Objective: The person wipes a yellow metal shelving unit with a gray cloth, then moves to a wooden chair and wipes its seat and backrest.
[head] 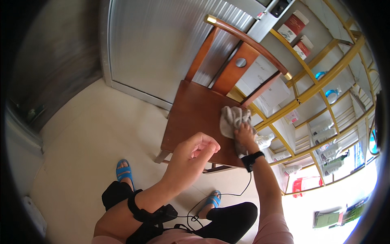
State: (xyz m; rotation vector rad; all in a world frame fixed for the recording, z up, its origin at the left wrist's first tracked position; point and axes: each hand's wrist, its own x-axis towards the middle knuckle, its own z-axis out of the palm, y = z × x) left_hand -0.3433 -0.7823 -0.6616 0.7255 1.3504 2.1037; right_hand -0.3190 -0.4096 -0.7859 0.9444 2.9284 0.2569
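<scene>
A brown wooden chair [195, 119] with brass-tipped top rail stands before me. My right hand [245, 135] rests on a crumpled grey-beige cloth [231, 119] at the right side of the seat; its fingers lie over the fabric, and whether they grip it is not plain. My left hand [198, 154] is raised in front of the seat's near edge, fingers curled loosely towards the thumb, with nothing seen in it. A black strap is on each arm.
Gold-framed shelves [283, 138] with bottles and boxes stand close at the right. A ribbed metal-framed panel [146, 52] is behind the chair. A thin black cable [225, 194] hangs between my arms. My feet in blue sandals [124, 170] are on the tiled floor.
</scene>
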